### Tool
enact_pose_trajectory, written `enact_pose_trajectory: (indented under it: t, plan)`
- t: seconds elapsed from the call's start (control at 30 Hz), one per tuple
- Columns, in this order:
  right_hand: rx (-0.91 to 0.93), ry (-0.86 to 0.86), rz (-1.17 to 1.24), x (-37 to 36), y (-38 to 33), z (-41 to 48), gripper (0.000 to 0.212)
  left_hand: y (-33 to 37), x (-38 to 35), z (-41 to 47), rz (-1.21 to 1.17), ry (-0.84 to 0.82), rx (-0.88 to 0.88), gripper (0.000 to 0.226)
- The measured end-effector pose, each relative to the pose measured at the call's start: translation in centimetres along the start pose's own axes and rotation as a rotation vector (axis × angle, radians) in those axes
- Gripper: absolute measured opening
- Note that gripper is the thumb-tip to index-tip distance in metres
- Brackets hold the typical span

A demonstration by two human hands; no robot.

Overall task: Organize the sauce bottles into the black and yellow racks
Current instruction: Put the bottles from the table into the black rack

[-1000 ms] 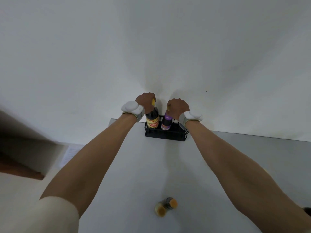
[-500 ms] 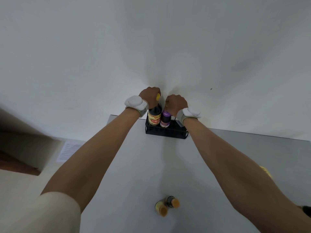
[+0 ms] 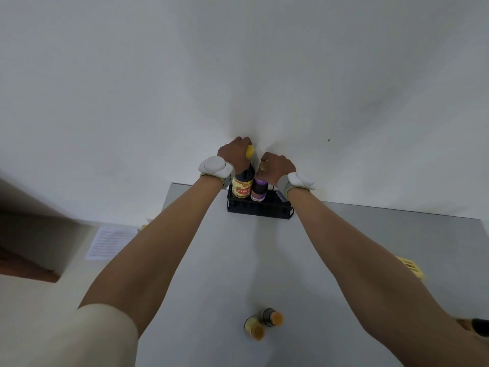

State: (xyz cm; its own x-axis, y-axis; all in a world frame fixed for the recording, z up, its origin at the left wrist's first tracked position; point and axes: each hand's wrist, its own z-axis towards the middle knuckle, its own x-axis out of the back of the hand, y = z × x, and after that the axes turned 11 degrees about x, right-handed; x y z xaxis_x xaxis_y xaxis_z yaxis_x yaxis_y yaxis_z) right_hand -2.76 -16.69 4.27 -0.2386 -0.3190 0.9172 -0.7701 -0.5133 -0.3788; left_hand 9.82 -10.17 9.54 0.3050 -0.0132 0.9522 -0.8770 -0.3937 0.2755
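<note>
A black wire rack (image 3: 260, 209) stands at the table's far edge against the wall. Inside it, upright and side by side, are a tall dark bottle (image 3: 243, 185) with a red-and-yellow label and yellow cap, and a shorter bottle (image 3: 259, 190) with a purple label. My left hand (image 3: 235, 154) is closed around the tall bottle's neck. My right hand (image 3: 276, 166) grips the top of the purple bottle. Two small yellow-capped bottles (image 3: 263, 324) stand together near the front of the table. A corner of the yellow rack (image 3: 410, 266) shows behind my right forearm.
The grey table (image 3: 211, 260) runs to a white wall. A sheet of paper (image 3: 111, 242) lies on the lower surface to the left. A dark object (image 3: 479, 327) sits at the right edge by my right arm.
Both bottles have gone lower into the black rack and closer together. My hands stay on their tops. The view has shifted slightly.
</note>
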Motion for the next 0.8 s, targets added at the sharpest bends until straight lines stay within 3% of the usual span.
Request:
enact_pose_trajectory:
  t: [0.17, 0.4, 0.63, 0.8]
  plan:
    - [-0.028, -0.007, 0.009, 0.1, 0.9, -1.6, 0.084, -0.1, 0.4, -1.1, 0.024, -0.022, 0.036, 0.061]
    - [-0.035, 0.075, 0.196, 0.7, 1.0, -7.0, 0.093, -0.4, 1.6, -3.9, 0.001, 0.022, 0.054, 0.077]
    - [-0.07, -0.009, 0.34, -1.0, 0.4, -15.2, 0.077, -1.6, -1.0, -10.1, -0.109, -0.056, 0.009, 0.066]
    - [-0.151, -0.071, 0.508, -3.3, 0.0, -20.7, 0.054, -2.8, -6.1, -15.5, -0.217, -0.261, -0.022, 0.069]
